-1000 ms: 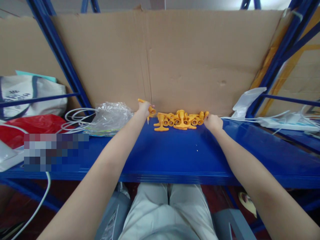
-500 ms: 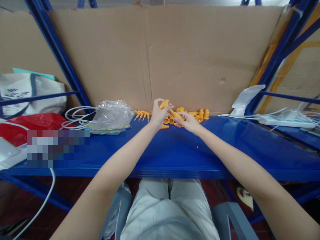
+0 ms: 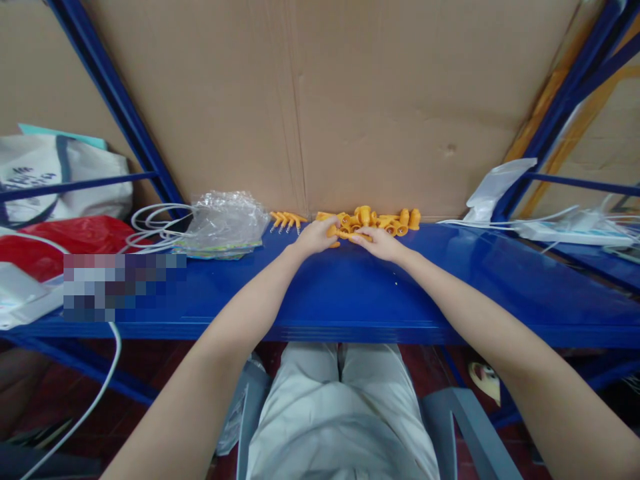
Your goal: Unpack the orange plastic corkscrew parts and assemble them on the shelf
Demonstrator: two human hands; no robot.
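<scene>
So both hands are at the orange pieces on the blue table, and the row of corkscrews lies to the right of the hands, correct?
Not quite: the head view shows the row of corkscrews to the left of the left hand and right hand. Both are at the orange pieces on the blue table.
</scene>
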